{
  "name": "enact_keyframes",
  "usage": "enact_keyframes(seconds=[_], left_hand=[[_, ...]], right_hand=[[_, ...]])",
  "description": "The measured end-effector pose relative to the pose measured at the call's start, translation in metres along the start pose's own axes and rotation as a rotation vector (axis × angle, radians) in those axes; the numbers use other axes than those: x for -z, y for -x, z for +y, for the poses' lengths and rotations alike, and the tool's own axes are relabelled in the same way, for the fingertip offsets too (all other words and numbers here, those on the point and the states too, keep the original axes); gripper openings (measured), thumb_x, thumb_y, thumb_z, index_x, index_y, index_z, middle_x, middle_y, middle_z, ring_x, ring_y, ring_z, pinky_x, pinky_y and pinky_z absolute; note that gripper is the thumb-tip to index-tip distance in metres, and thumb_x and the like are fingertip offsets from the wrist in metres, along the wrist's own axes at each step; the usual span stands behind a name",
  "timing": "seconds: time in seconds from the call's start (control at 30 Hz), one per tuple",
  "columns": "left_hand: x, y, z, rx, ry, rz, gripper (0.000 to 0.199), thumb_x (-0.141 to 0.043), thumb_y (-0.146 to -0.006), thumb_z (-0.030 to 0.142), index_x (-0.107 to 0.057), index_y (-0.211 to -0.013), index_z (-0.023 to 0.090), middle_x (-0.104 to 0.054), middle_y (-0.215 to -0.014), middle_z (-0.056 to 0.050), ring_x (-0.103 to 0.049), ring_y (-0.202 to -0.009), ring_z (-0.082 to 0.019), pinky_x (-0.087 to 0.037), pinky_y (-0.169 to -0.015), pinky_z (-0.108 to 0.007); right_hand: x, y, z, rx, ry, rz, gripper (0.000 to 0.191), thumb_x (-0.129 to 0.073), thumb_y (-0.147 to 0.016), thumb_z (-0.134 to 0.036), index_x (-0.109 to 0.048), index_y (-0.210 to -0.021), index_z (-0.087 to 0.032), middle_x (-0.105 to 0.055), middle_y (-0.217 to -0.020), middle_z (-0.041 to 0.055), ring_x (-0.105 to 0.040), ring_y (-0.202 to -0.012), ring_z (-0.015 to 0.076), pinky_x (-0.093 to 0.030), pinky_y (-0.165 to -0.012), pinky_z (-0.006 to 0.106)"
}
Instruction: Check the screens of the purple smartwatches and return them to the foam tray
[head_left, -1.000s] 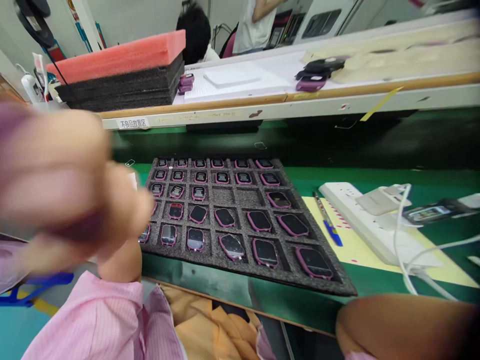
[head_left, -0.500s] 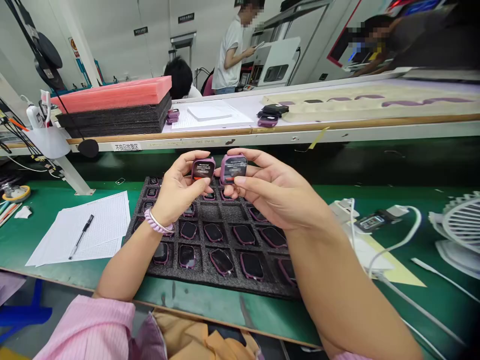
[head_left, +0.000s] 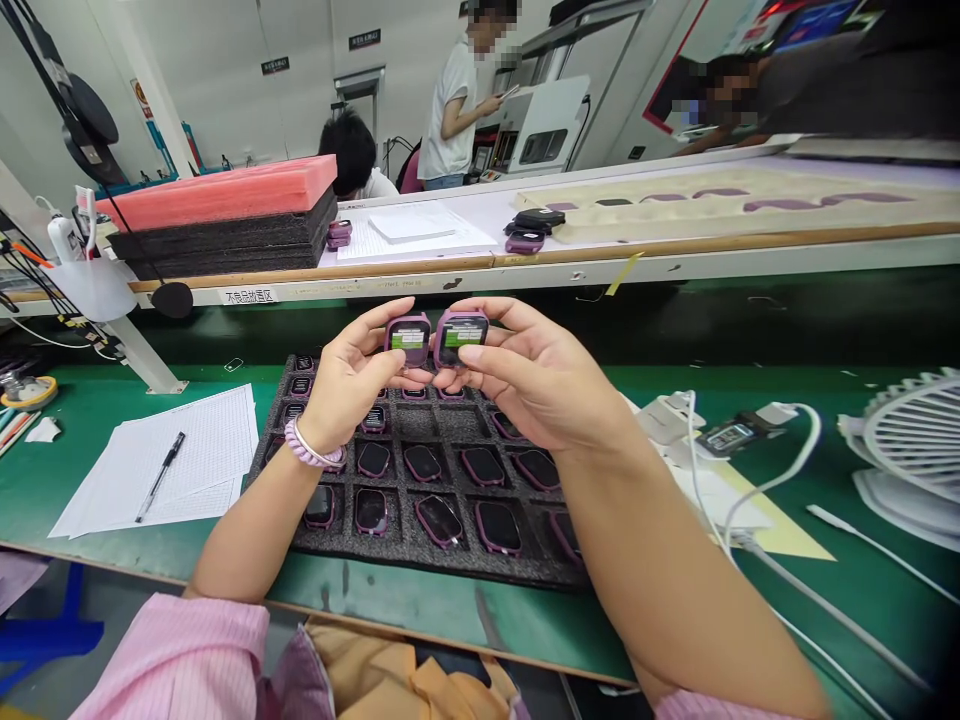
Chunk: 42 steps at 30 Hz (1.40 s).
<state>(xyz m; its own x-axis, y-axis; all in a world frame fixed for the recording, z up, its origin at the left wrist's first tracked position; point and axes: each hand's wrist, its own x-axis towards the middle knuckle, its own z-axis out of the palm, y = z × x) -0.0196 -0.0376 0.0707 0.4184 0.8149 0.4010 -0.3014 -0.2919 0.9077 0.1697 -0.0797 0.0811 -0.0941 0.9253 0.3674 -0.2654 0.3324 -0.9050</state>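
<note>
Right watch (head_left: 459, 330) has come in closer to the left watch (head_left: 407, 334) vs. half a sec ago, & both screens went from text to green-and-white blocks. Both are held up side by side over the far part of the dark foam tray (head_left: 418, 425), which sits on the green table (head_left: 525, 612). My L hand (head_left: 349, 385) pinches the left watch, thumb at the glass's lower L, fingers at top & bottom edges. My R hand (head_left: 551, 385) grips the right watch much the same, thumb across the bottom of its screen. Can't tell if the watches touch; backs are hidden.

Handling, I'd guess: light, stiff, fine for a thumb-&-finger pinch. Glass looks glossy, so prob. slippery, easy to smear or scratch, & a drop could crack it. Best hold = the purple rim, top & bottom edges, w/ thumbs mostly off the glass.

Nearby: paper sheets (head_left: 206, 440) w/ a pen (head_left: 160, 478) off L, white fan (head_left: 915, 430) far R.
</note>
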Motion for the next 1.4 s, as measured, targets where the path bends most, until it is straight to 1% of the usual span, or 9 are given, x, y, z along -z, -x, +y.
enact_keyframes(seconds=[0.2,0.5,0.67,0.77,0.9,1.0,1.13,1.27,1.4], left_hand=[[-0.002,0.001,-0.001,-0.005,-0.015,-0.017,0.055,-0.074,-0.087,0.034,-0.06,-0.139,0.023,-0.074,-0.113,-0.003,-0.077,-0.075,-0.011,-0.066,-0.072,-0.02],[-0.001,-0.002,-0.001,0.018,0.012,-0.003,0.064,-0.067,-0.078,0.023,-0.059,-0.141,0.021,-0.075,-0.113,-0.003,-0.078,-0.076,-0.013,-0.066,-0.074,-0.022],[0.001,-0.005,-0.004,0.034,-0.009,0.008,0.068,-0.065,-0.074,0.021,-0.059,-0.141,0.02,-0.077,-0.113,-0.003,-0.077,-0.077,-0.013,-0.066,-0.076,-0.023],[0.005,-0.008,-0.008,0.031,-0.023,0.008,0.07,-0.066,-0.073,0.02,-0.058,-0.142,0.022,-0.077,-0.117,-0.004,-0.077,-0.078,-0.012,-0.066,-0.077,-0.023],[0.012,-0.013,-0.016,-0.031,-0.046,0.004,0.067,-0.072,-0.073,0.021,-0.06,-0.139,0.024,-0.076,-0.116,-0.004,-0.075,-0.078,-0.012,-0.065,-0.076,-0.024],[0.016,-0.016,-0.018,-0.054,-0.065,0.055,0.066,-0.076,-0.072,0.021,-0.06,-0.136,0.024,-0.073,-0.116,-0.004,-0.075,-0.078,-0.012,-0.064,-0.076,-0.024],[0.018,-0.016,-0.014,0.082,0.033,0.131,0.069,-0.076,-0.072,0.017,-0.057,-0.137,0.025,-0.072,-0.114,-0.002,-0.072,-0.076,-0.009,-0.062,-0.075,-0.021],[0.019,-0.016,-0.012,0.242,0.119,0.139,0.071,-0.077,-0.073,0.018,-0.054,-0.139,0.024,-0.071,-0.112,-0.001,-0.071,-0.074,-0.008,-0.059,-0.07,-0.02],[0.02,-0.019,-0.021,0.15,0.056,0.12,0.074,-0.079,-0.069,0.018,-0.055,-0.138,0.025,-0.071,-0.113,-0.002,-0.07,-0.071,-0.009,-0.058,-0.067,-0.02]], right_hand=[[-0.002,-0.002,0.002,0.026,0.029,0.044,0.05,-0.094,-0.069,-0.026,-0.062,-0.107,-0.022,-0.071,-0.079,-0.0039,-0.067,-0.056,0.011,-0.056,-0.054,0.021],[-0.001,-0.003,0.005,0.012,0.026,0.057,0.048,-0.085,-0.067,-0.018,-0.064,-0.11,-0.022,-0.072,-0.08,-0.0041,-0.07,-0.061,0.013,-0.058,-0.06,0.023],[0.005,-0.007,0.01,-0.024,0.015,0.033,0.048,-0.085,-0.067,-0.019,-0.064,-0.11,-0.023,-0.073,-0.085,-0.0031,-0.071,-0.064,0.0144,-0.06,-0.063,0.027],[0.01,-0.011,0.015,-0.043,0.007,0.036,0.047,-0.09,-0.072,-0.027,-0.064,-0.111,-0.024,-0.074,-0.09,-0.0014,-0.071,-0.067,0.0151,-0.061,-0.065,0.029],[0.019,-0.016,0.021,-0.07,-0.016,0.036,0.042,-0.085,-0.086,-0.051,-0.065,-0.114,-0.026,-0.076,-0.1,0.004,-0.074,-0.075,0.0199,-0.064,-0.071,0.036],[0.026,-0.02,0.025,-0.116,-0.043,0.052,0.046,-0.086,-0.085,-0.054,-0.064,-0.114,-0.026,-0.078,-0.102,0.005,-0.074,-0.075,0.0199,-0.063,-0.068,0.034],[0.03,-0.023,0.028,-0.128,-0.045,0.072,0.049,-0.09,-0.081,-0.054,-0.064,-0.112,-0.026,-0.078,-0.099,0.0032,-0.069,-0.064,0.0164,-0.057,-0.056,0.029],[0.029,-0.024,0.034,-0.04,0.0,0.07,0.047,-0.088,-0.084,-0.054,-0.064,-0.114,-0.027,-0.077,-0.099,0.0024,-0.068,-0.065,0.0156,-0.056,-0.057,0.028],[0.031,-0.027,0.039,-0.001,0.044,0.051,0.047,-0.085,-0.084,-0.056,-0.062,-0.112,-0.026,-0.077,-0.098,0.0031,-0.068,-0.065,0.0166,-0.056,-0.059,0.03]])
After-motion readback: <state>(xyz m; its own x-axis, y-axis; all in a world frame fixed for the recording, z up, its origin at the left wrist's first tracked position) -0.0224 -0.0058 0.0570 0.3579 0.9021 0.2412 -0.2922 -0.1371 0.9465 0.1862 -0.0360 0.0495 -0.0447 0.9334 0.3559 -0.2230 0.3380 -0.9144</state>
